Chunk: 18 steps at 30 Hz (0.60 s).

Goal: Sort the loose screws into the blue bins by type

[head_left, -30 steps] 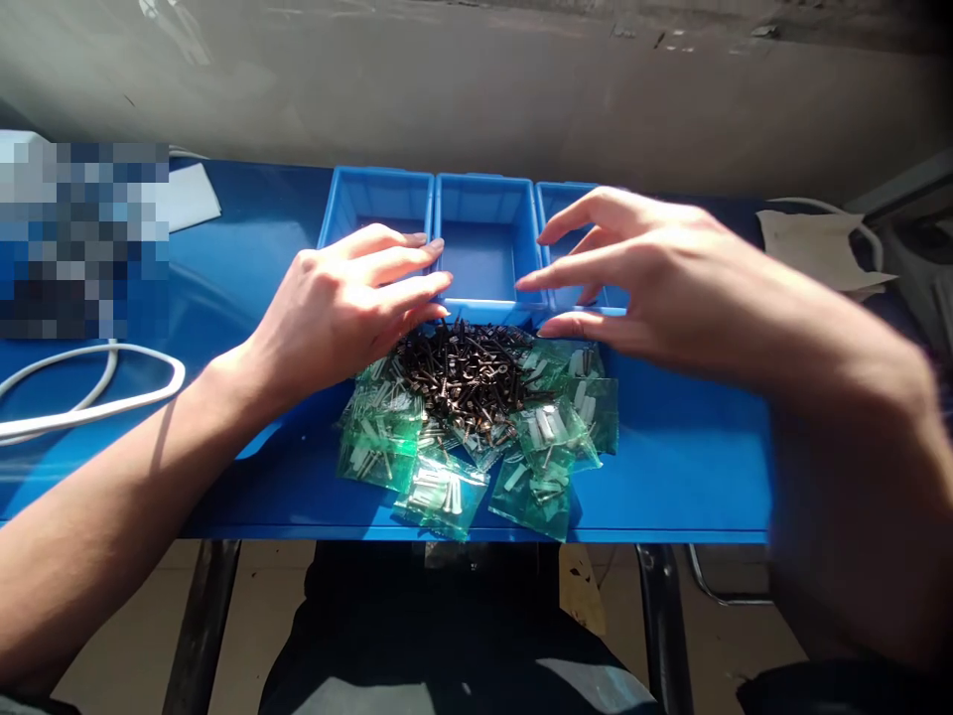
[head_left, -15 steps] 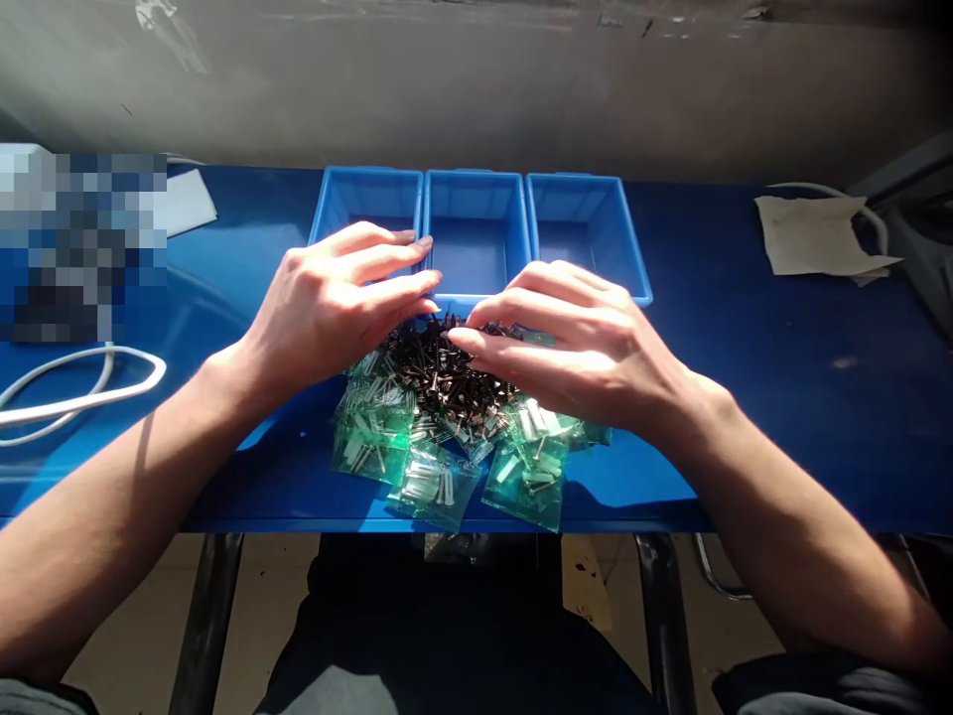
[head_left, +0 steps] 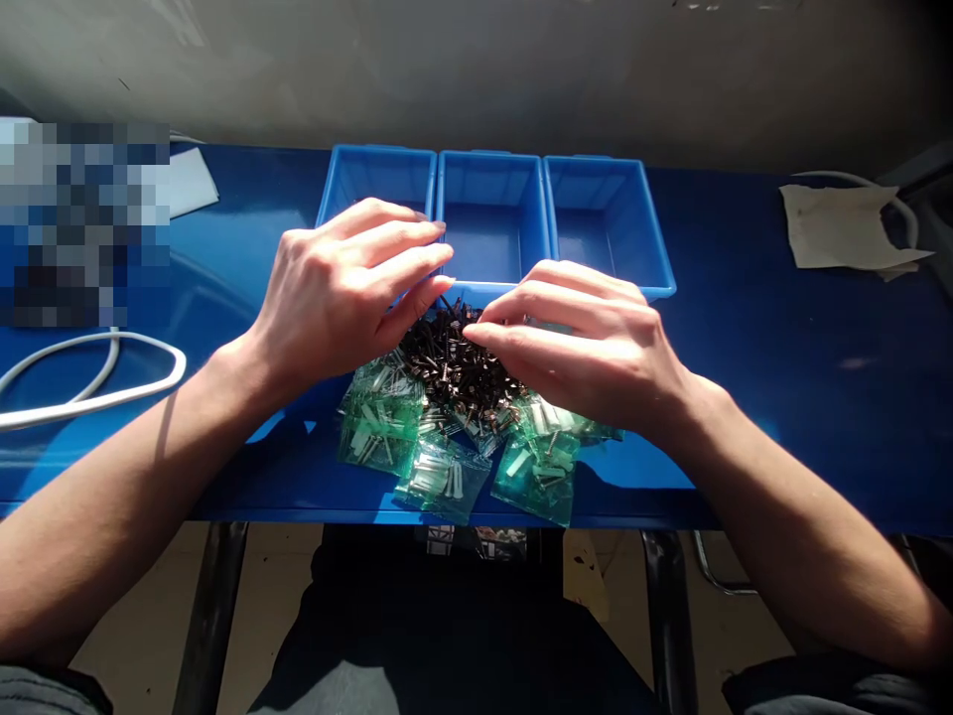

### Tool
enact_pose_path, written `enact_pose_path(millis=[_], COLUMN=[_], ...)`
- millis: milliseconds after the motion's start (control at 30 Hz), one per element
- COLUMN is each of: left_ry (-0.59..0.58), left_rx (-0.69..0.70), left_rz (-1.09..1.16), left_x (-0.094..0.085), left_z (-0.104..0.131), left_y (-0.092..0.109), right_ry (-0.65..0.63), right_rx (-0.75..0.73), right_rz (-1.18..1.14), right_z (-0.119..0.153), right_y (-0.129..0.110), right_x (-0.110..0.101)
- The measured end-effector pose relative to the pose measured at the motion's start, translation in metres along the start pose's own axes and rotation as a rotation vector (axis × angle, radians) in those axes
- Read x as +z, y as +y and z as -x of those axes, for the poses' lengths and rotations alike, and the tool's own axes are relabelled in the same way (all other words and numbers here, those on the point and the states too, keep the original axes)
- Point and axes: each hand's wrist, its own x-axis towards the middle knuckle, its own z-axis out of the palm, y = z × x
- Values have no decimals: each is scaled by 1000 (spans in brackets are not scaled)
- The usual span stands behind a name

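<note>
A heap of dark screws (head_left: 462, 372) lies in the middle of the blue table. Above its left side hovers my left hand (head_left: 353, 278), fingers stretched and slightly apart, its tips near the front of the bins. My right hand (head_left: 588, 323) reaches over the heap's right side with fingers extended; I see nothing held in either. Around the heap's near side lie a green plastic bag (head_left: 381, 434) with white plugs and screws, a clear bag (head_left: 443, 477) and another green bag (head_left: 536, 472) with similar contents. More bags are partly hidden under the screws and my right hand.
Behind the heap stand three blue bins side by side: the left bin (head_left: 379, 164), middle bin (head_left: 491, 223) and right bin (head_left: 607, 204). A white cable (head_left: 96, 338) loops at the left. Brown paper (head_left: 841, 228) lies at the right, against a grey wall (head_left: 476, 70).
Both hands keep nearly the same pose over the screws; the left thumb sits a little farther from the fingers. The whole view has shifted slightly.
</note>
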Motion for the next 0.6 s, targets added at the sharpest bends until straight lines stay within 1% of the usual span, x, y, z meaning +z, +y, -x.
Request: enact_pose_path(millis=[67, 200, 233, 267, 333, 367, 433, 600], left_ry=[25, 63, 69, 76, 94, 97, 102, 167], left_rx=[12, 31, 32, 34, 45, 51, 63, 105], left_rz=[24, 45, 49, 49, 43, 36, 23, 50], left_x=[-3, -8, -8, -9, -9, -9, -9, -12], left_z=[-1, -4, -5, -5, -5, -6, -6, -8], left_y=[2, 6, 7, 8, 9, 10, 10, 13], right_ry=[50, 90, 116, 160, 265, 302, 345, 324], right_rx=[41, 93, 117, 158, 294, 369, 448, 403], right_rz=[-1, 3, -16, -54, -173, -239, -338, -353], right_z=[-1, -4, -5, -5, -7, -8, -10, -14], right_y=[-1, -6, -8, -10, -15, -17, -20, -21], right_x=[-1, -4, -5, -5, -6, -7, -8, -12])
